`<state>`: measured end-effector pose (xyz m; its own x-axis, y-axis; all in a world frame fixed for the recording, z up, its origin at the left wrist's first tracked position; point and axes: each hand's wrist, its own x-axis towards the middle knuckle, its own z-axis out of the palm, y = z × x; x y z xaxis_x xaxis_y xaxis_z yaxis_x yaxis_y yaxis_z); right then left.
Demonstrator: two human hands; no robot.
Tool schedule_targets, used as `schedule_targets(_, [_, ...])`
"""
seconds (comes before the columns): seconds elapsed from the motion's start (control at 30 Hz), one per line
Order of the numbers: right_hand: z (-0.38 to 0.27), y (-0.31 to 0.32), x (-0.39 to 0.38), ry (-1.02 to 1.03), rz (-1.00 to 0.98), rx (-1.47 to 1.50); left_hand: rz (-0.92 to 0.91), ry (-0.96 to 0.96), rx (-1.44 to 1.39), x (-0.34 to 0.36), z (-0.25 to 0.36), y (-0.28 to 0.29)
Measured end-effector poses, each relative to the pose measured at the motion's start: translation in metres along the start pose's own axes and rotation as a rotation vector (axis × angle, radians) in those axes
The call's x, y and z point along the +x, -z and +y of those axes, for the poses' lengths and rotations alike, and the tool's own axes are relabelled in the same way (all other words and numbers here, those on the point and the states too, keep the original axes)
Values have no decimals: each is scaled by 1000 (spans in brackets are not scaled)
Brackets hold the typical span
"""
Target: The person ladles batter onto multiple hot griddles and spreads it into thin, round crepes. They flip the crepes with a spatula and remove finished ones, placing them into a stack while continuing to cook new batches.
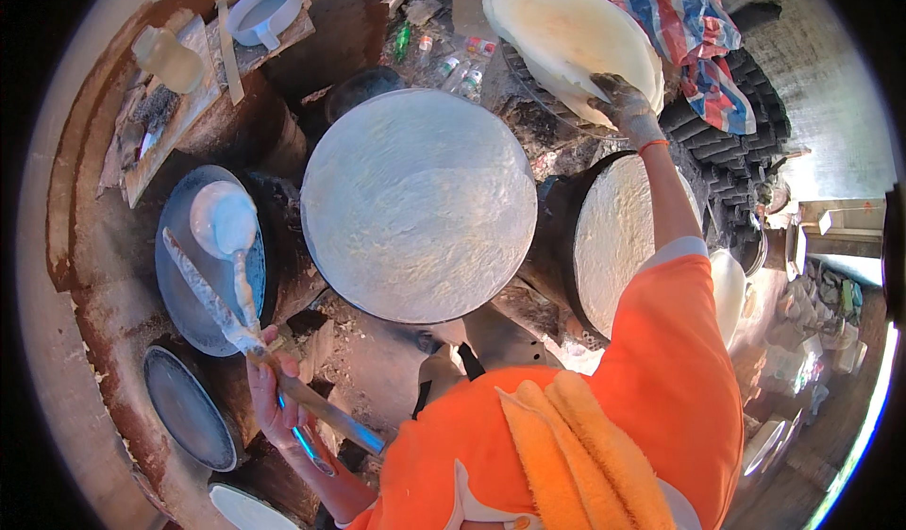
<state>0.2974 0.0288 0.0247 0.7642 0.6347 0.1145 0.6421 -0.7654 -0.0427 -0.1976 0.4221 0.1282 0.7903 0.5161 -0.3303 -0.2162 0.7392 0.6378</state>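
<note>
My left hand [276,393] is closed around the handles of a ladle [224,220] and a batter-smeared wooden spreader [203,285]. White batter fills the ladle's bowl, which hangs over a grey round pan [179,285]. Reaching far to the right, my right hand [630,113] wears a dark, dusty glove. Its fingers are closed at the near edge of a large, thin, pale pancake [566,34], on a round stack on a rack. Between my hands, a round griddle [418,204] is covered by a whitish layer of batter. Another coated griddle [613,242] lies under my right forearm.
A dark pan [189,407] and a pale round surface [247,509] stand at the lower left. A board [175,134] holds a white cup-like dish [265,13] and a cloudy jar [170,58]. Behind lie plastic bottles [453,69], a striped sack [679,20] and stacked dark briquettes [727,157].
</note>
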Motion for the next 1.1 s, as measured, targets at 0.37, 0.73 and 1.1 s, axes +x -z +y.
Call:
schedule_targets(0.37, [-15,8,8,-265,129,25,-124,-91,-182,10,-16,-17])
schedule_targets(0.73, [-3,91,38,-252,135,-154,-193,-23,-11,5,-3,-33])
schedule_targets(1.1, [20,-6,7,36,-19,-126,-47,25,-26,-5,-42,-8])
